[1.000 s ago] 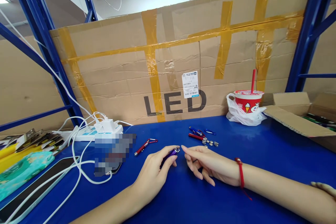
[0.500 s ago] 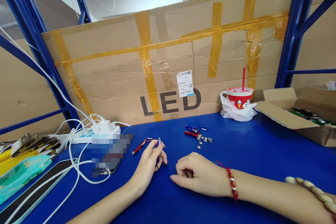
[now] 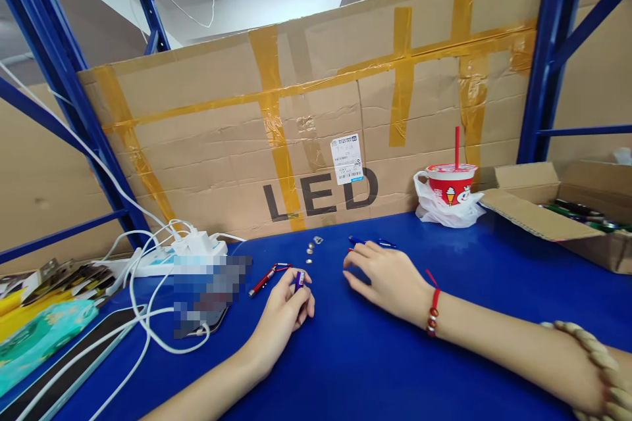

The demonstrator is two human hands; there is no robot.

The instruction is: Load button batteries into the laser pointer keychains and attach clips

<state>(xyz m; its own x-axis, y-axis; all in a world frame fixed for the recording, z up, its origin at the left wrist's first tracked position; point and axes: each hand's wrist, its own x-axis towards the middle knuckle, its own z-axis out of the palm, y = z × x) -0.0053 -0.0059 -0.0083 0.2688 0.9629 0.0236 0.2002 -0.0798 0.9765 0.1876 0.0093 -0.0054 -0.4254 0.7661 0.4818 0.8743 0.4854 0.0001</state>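
My left hand (image 3: pixel 286 302) is closed round a small purple cylinder (image 3: pixel 299 281), whose end sticks up between thumb and fingers. Just left of it lies a red metal tube (image 3: pixel 263 281) with a strap. Several small silver button cells (image 3: pixel 309 251) and a small clear or metallic piece (image 3: pixel 318 240) lie beyond the left hand. My right hand (image 3: pixel 382 273), palm down with fingers bent and apart, is over the spot beside a blue tube (image 3: pixel 356 240) and another blue piece (image 3: pixel 388 243). A bit of red shows at its fingertips; whatever is under the palm is hidden.
A red cup (image 3: pixel 450 184) in a white bag stands at the back right, beside an open cardboard box (image 3: pixel 543 217). On the left are a power strip (image 3: pixel 148 263), white cables, a phone (image 3: pixel 217 319) and packets (image 3: pixel 44 335). Cardboard (image 3: pixel 222 158) stands behind the table.
My right hand has moved forward and opened over the tubes. Several silver cells now lie farther left, beyond my left hand. The purple cylinder shows a different end in my left hand.
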